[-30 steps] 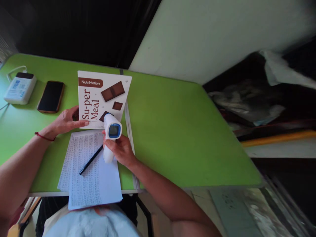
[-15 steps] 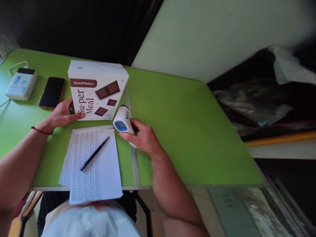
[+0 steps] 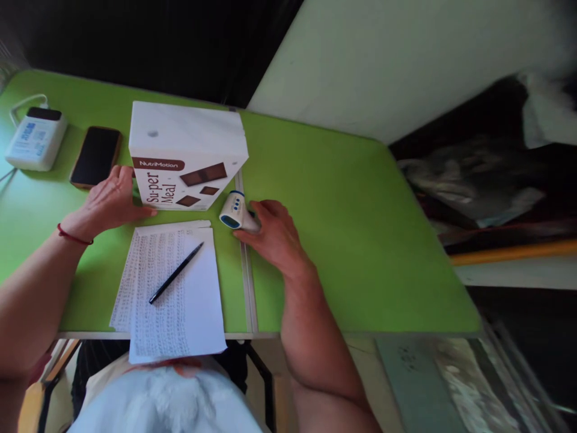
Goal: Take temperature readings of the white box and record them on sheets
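A white NutriMotion "Su-per Meal" box (image 3: 189,129) stands on the green table, its printed front towards me. My left hand (image 3: 110,201) is at its lower left corner, the thumb along the bottom front edge and the fingers at the left side, partly hidden. To the right of the box, my right hand (image 3: 274,231) is closed round the handle of a white and blue infrared thermometer (image 3: 234,209), low over the table. Handwritten sheets of paper (image 3: 202,307) lie in front of the box, with a black pen (image 3: 177,272) across them.
A phone (image 3: 96,156) lies left of the box, beside a white charger-like block (image 3: 36,138) with cables. The green table (image 3: 360,240) has a metal seam (image 3: 247,282) down its middle. A dark panel and a pale wall (image 3: 360,72) stand behind it. A cluttered shelf (image 3: 473,180) is at right.
The box now shows more of its top, with its lean changed. My right hand has shifted right with the thermometer, lowering it towards the table. My left hand stays by the box's corner.
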Motion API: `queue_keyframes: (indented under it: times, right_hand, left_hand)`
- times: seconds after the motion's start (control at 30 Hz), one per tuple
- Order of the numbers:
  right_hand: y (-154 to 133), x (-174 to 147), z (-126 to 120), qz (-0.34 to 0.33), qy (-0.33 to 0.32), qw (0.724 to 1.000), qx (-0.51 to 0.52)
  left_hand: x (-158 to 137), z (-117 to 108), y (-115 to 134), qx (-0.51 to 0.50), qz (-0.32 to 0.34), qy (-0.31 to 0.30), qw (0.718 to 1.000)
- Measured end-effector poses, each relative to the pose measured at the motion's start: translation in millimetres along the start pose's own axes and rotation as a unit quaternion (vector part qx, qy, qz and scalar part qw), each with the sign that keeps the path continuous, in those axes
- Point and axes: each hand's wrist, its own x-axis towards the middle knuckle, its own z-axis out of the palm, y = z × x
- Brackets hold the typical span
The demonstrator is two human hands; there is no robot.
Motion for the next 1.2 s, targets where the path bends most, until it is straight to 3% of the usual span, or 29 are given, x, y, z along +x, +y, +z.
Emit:
queue_keyframes:
  times: [0.1,0.17,0.3,0.47,0.6,0.73,0.83,0.93,1.07,1.2]
  right_hand:
    - [-17,-5,-2,-0.093,0.056,0.993,0.054]
    - [-36,-11,0,-0.179,0.027,0.979,0.095]
    - [-68,-23,10,-0.294,-0.049,0.953,0.063]
    - [-72,-24,18,-0.336,-0.045,0.941,0.002]
    - [-46,-16,3,-0.268,-0.017,0.962,0.05]
    - [-28,-12,-9,-0.165,0.06,0.967,0.183]
    - [-41,-18,2,-0.089,0.126,0.922,0.355]
    - [-65,-24,22,-0.006,0.102,0.865,0.491]
    - [-84,-24,43,0.071,0.043,0.868,0.49]
    - [-83,-21,50,0.073,0.052,0.889,0.45]
  left_hand:
    - [-6,-20,14,0.11,-0.067,-0.088,0.988]
    - [-11,-31,26,0.149,-0.066,-0.149,0.975]
    - [-21,-39,46,0.061,0.037,-0.268,0.961]
    - [-25,-30,49,-0.026,0.12,-0.285,0.951]
    - [-28,-24,48,0.056,0.12,-0.251,0.959]
    - [-36,-20,61,0.116,0.117,-0.247,0.955]
    - [-45,-17,75,0.105,0.156,-0.278,0.942]
    - [-55,-10,88,0.122,0.201,-0.31,0.921]
    - [-63,2,101,0.148,0.208,-0.327,0.91]
    - [-61,5,105,0.138,0.19,-0.342,0.91]
